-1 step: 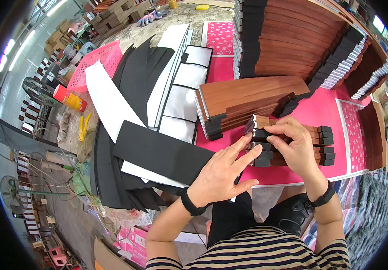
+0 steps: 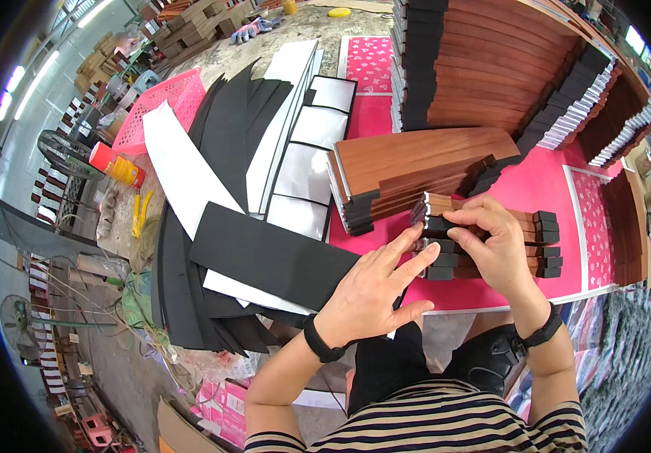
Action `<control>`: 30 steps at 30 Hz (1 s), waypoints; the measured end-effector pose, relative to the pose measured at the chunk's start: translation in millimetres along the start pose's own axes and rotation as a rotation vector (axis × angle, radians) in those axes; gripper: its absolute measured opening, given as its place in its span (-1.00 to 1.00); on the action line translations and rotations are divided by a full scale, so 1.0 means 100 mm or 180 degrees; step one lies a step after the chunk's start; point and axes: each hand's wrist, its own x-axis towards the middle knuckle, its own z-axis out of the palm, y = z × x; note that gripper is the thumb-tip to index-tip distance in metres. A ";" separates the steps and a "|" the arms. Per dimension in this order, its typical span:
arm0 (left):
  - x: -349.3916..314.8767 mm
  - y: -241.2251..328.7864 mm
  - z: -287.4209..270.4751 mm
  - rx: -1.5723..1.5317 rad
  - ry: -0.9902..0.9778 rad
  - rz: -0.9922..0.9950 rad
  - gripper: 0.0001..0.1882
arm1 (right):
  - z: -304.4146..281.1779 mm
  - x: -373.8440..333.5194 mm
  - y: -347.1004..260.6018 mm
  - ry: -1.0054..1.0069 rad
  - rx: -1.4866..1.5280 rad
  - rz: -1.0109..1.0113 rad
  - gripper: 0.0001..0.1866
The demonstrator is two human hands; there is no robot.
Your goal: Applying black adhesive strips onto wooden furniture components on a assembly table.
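Several narrow brown wooden pieces (image 2: 519, 223) with black foam ends lie side by side on the pink sheet (image 2: 544, 192) before me. My right hand (image 2: 495, 245) pinches a black foam piece (image 2: 436, 226) between thumb and forefinger at their left end. Its other fingers curl over the wood. My left hand (image 2: 374, 291) is spread, its fingertips touching the left ends of the pieces and its thumb held apart. Beside it, partly under the hand, lies a wide black foam strip (image 2: 273, 253) on top of white and black strips.
Behind my hands stands a block of wooden slats (image 2: 424, 155) with black ends; taller stacks of slats (image 2: 492, 68) rise farther back. To the left are black foam sheets (image 2: 223, 121), white-backed squares (image 2: 303, 177), a pink basket (image 2: 167, 106), yellow-handled pliers (image 2: 140, 211) and a red-and-yellow can (image 2: 118, 166).
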 end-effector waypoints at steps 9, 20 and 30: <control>0.04 -0.05 -0.01 -0.0022 0.0055 0.0094 -0.25 | 0.01 0.02 -0.01 0.0034 -0.0085 -0.0002 -0.76; 0.04 -0.08 0.00 -0.0086 0.0069 0.0090 -0.26 | 0.00 0.01 0.00 0.0134 0.0113 0.0061 -0.78; 0.04 -0.08 0.01 -0.0108 0.0098 0.0101 -0.25 | 0.01 0.02 0.00 0.0069 -0.0001 0.0076 -0.78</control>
